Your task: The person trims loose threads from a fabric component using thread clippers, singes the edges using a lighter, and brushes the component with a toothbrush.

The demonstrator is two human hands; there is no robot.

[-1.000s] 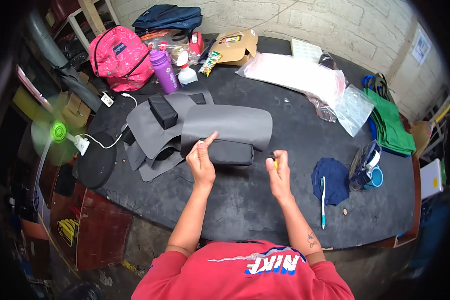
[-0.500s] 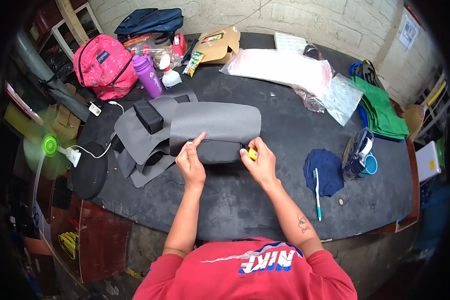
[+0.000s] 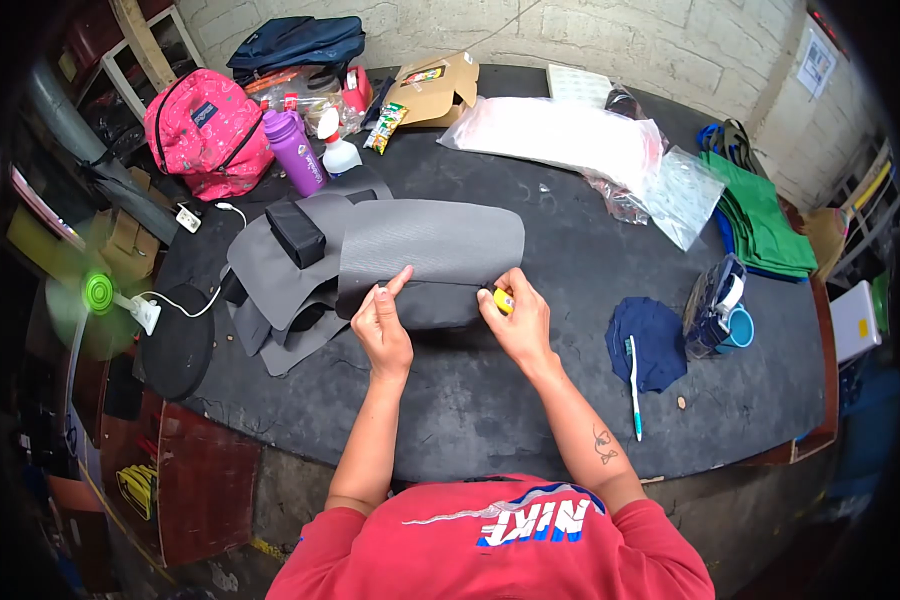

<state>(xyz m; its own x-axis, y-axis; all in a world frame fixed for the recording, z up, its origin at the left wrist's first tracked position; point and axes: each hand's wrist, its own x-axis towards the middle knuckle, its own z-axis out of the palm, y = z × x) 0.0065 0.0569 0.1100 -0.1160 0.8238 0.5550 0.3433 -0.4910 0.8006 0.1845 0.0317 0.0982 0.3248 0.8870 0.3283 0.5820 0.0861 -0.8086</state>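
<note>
A grey sheet piece point(image 3: 430, 240) with a black padded part point(image 3: 435, 306) along its near side lies in front of me. My left hand point(image 3: 384, 325) grips the near left edge of the black part, index finger stretched over the grey sheet. My right hand point(image 3: 517, 318) is closed on a small yellow object point(image 3: 504, 301), its fingertips at the right end of the black part. More grey pieces point(image 3: 288, 268) lie to the left, with a small black pouch point(image 3: 296, 234) on them.
A purple bottle point(image 3: 295, 155), a spray bottle point(image 3: 338, 150) and a pink backpack point(image 3: 208, 132) stand at the back left. To the right are a navy cloth point(image 3: 650, 340), a toothbrush point(image 3: 635, 390), a blue cup point(image 3: 738, 328) and green fabric point(image 3: 760, 220). A fan point(image 3: 100, 292) is at left.
My right hand has moved left and up with the yellow object, from beside the black part to its right end. The whole view has shifted slightly.
</note>
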